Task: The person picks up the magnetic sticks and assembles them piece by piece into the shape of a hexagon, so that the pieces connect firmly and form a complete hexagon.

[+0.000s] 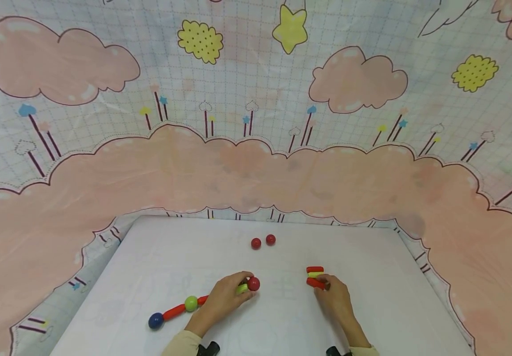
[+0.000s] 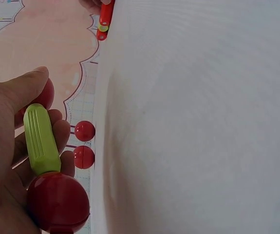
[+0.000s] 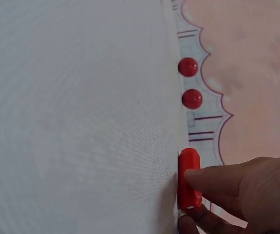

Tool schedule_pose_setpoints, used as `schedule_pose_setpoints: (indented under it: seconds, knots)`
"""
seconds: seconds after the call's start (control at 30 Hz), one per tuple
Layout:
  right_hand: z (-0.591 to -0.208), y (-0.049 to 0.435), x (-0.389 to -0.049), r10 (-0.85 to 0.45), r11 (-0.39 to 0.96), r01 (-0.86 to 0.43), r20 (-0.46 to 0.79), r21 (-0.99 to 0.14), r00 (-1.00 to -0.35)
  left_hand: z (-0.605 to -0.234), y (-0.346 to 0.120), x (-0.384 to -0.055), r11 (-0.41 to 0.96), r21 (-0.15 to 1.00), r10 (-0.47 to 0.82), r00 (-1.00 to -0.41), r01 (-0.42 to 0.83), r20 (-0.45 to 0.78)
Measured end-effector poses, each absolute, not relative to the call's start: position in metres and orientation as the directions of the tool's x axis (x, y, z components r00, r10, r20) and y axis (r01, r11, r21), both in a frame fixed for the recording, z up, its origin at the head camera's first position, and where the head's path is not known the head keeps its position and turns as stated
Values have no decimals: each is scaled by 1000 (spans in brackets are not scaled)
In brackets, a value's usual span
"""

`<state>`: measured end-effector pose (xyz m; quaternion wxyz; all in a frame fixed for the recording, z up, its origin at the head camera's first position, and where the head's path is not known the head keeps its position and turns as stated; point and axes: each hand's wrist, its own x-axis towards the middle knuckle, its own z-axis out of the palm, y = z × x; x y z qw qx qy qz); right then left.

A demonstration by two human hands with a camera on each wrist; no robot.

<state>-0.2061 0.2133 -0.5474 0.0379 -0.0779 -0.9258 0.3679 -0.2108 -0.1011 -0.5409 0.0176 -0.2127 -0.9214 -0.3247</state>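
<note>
My left hand (image 1: 225, 299) grips a chain of balls and rods by its green rod (image 2: 41, 139), with a red ball (image 1: 253, 284) at the thumb and fingertips. Another red ball (image 2: 58, 202) joins the rod's other end. Beyond the hand, the chain runs left through a red rod (image 1: 174, 312) and a green ball (image 1: 191, 303) to a blue ball (image 1: 155, 321); the palm hides part of it. On the right, my right hand (image 1: 337, 296) pinches a red rod (image 3: 189, 178). Just behind lie a yellow-green rod (image 1: 314, 275) and another red rod (image 1: 315, 269).
Two loose red balls, a left one (image 1: 256, 243) and a right one (image 1: 271, 240), rest farther back on the white table (image 1: 185, 247). A patterned cloth (image 1: 247, 173) hangs beyond the table's back edge and spreads along its sides.
</note>
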Motion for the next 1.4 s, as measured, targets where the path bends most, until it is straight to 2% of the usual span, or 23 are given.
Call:
schedule_pose_setpoints:
  seconds: [0.43, 0.83, 1.4]
  knots:
    - [-544, 209, -204, 138, 685, 52, 60, -727, -989, -543, -102, -211, 700, 591, 384, -909, 402, 163]
    - [-526, 191, -206, 35, 648, -124, 192, -751, -981, -544, -102, -212, 706, 583, 376, -911, 401, 170]
    - [-511, 164, -206, -17, 634, -159, 192, -757, -981, -544, -100, -211, 710, 597, 359, -921, 373, 150]
